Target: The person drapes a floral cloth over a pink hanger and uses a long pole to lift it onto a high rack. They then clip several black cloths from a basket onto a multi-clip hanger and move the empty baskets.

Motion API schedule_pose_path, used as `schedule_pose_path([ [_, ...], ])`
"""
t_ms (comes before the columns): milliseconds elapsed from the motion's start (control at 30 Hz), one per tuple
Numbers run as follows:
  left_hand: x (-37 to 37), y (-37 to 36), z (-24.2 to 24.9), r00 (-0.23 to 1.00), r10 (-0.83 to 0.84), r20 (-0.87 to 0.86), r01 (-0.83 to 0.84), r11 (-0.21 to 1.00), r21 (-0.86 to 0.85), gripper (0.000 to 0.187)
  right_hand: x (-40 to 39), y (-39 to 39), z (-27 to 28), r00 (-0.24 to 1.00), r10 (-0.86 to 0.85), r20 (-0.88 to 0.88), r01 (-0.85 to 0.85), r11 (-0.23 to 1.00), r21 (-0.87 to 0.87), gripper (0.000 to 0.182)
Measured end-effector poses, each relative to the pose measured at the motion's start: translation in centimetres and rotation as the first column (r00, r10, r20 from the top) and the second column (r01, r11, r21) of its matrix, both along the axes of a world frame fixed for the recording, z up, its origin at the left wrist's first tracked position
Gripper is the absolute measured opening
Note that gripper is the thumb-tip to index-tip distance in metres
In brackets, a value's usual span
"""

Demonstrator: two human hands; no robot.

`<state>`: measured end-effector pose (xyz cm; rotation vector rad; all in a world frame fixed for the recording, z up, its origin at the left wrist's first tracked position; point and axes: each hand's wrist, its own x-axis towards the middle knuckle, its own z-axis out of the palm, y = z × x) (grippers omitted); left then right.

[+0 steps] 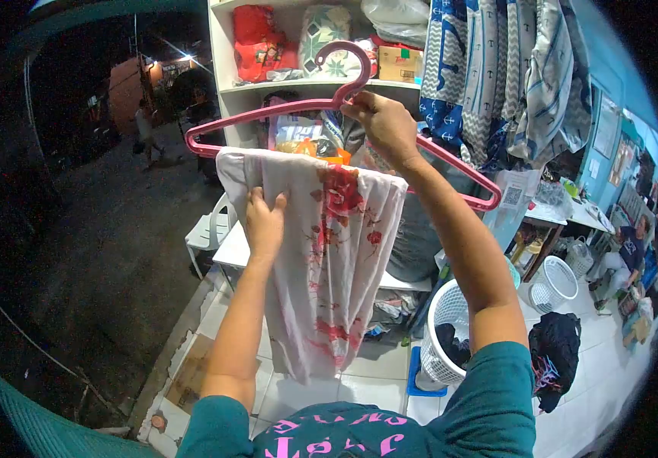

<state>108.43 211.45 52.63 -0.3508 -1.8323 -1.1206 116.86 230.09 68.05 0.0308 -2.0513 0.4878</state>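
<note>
A pink plastic hanger [268, 114] is held up in front of me, tilted down to the right. My right hand [384, 126] is shut on it just below the hook. A white cloth with red flowers [329, 259] is draped over the hanger's bar and hangs down long. My left hand [265, 221] pinches the cloth near its top left fold.
White shelves [226, 88] with packed goods stand behind the hanger. Blue and grey patterned cloths [489, 76] hang at the upper right. A white laundry basket [445, 336] with dark clothes stands on the tiled floor, a second basket [554, 282] and a dark heap [554, 351] beyond. A dark street lies left.
</note>
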Motion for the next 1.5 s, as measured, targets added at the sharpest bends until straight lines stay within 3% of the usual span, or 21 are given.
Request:
schedule_pose_path([
  [67,0.0,-0.2,0.1,0.974,-0.213,0.073,0.211,0.977,0.034,0.028,-0.3,0.2,-0.4,1.0,-0.004,0.024,0.005,1.0,-0.013,0.028],
  [167,1.5,-1.4,3.0,0.975,-0.202,0.089,0.208,0.975,-0.072,0.024,-0.1,0.7,-1.0,0.997,-0.024,0.072,0.027,0.999,-0.037,0.029],
  [233,-0.5,-2.3,5.3,0.962,-0.218,-0.166,0.204,0.974,-0.099,0.021,0.0,1.4,-1.9,0.993,-0.045,0.109,0.051,0.997,-0.056,0.031],
  [300,-1.0,-2.7,9.8,0.96,-0.236,-0.148,0.22,0.968,-0.118,0.025,-0.2,2.0,-2.7,0.987,0.032,0.157,-0.028,0.999,-0.024,0.031],
  [500,-8.8,-12.7,19.3,0.892,0.086,-0.443,-0.08,0.996,0.032,0.026,0.5,5.5,-3.4,0.986,0.043,0.164,-0.022,0.992,-0.125,0.033],
  [533,-9.3,-15.4,19.3,0.921,0.278,-0.273,-0.263,0.961,0.09,0.028,1.0,6.2,-3.3,0.99,0.049,0.133,-0.025,0.985,-0.173,0.034],
  [600,-12.7,-21.6,17.5,0.937,0.344,-0.068,-0.349,0.931,-0.109,0.034,1.2,7.6,-2.8,0.996,0.073,0.044,-0.062,0.973,-0.223,0.037],
  [633,-13.2,-22.7,17.0,0.945,0.325,-0.034,-0.323,0.913,-0.249,0.03,1.3,7.7,-2.2,0.997,0.068,0.03,-0.06,0.972,-0.227,0.037],
  [700,-10.4,-19.2,16.2,0.905,0.182,-0.384,-0.289,0.927,-0.24,0.025,1.8,7.0,-0.8,0.997,0.073,-0.021,-0.075,0.983,-0.165,0.038],
  [767,-3.5,-12.8,17.9,0.827,-0.049,-0.56,-0.223,0.886,-0.406,0.032,1.4,5.9,0.6,0.994,0.092,-0.057,-0.099,0.987,-0.128,0.035],
  [833,2.7,-8.0,19.3,0.733,-0.279,-0.621,-0.276,0.712,-0.646,0.038,1.7,4.6,2.1,0.951,0.307,-0.031,-0.308,0.943,-0.124,0.033],
  [900,3.8,-5.8,19.7,0.94,-0.336,-0.054,0.145,0.54,-0.829,0.033,1.8,3.8,3.0,0.93,0.363,-0.054,-0.366,0.927,-0.077,0.031],
  [967,3.8,-4.7,19.7,0.939,-0.326,0.113,0.294,0.584,-0.757,0.027,2.1,3.7,3.6,0.909,0.416,0.013,-0.414,0.907,-0.07,0.032],
  [1000,4.2,-4.6,19.6,0.955,-0.295,-0.005,0.186,0.616,-0.766,0.024,1.2,4.3,3.2,0.895,0.441,-0.07,-0.443,0.896,-0.021,0.029],
  [1033,4.3,-4.6,19.6,0.957,-0.262,-0.126,0.077,0.647,-0.759,0.022,1.2,5.0,3.1,0.912,0.299,-0.282,-0.22,0.934,0.282,0.026],
  [1100,4.2,-5.2,19.6,0.931,-0.165,-0.327,-0.108,0.73,-0.675,0.022,2.1,5.5,2.7,0.646,0.149,-0.748,0.065,0.966,0.248,0.025],
  [1133,4.8,-5.5,19.9,0.899,-0.069,-0.432,-0.239,0.748,-0.619,0.022,3.5,5.4,0.8,0.65,0.016,-0.76,0.107,0.988,0.112,0.026],
  [1167,5.6,-6.1,20.4,0.851,0.032,-0.525,-0.367,0.75,-0.549,0.022,4.4,4.1,-1.3,0.741,0.02,-0.671,-0.096,0.992,-0.077,0.024],
  [1267,7.0,-6.4,21.4,0.724,0.129,-0.678,-0.505,0.769,-0.393,0.021,3.7,1.4,-6.0,0.847,0.372,-0.38,-0.526,0.693,-0.493,0.026],
  [1433,7.5,-6.0,21.2,0.721,0.119,-0.683,-0.516,0.75,-0.414,0.022,4.0,-2.5,-5.9,0.757,0.499,-0.422,-0.648,0.487,-0.585,0.021],
  [1500,6.2,-7.2,21.1,0.767,0.16,-0.622,-0.516,0.73,-0.449,0.023,4.6,-1.4,-5.0,0.804,0.462,-0.374,-0.594,0.65,-0.474,0.022],
])
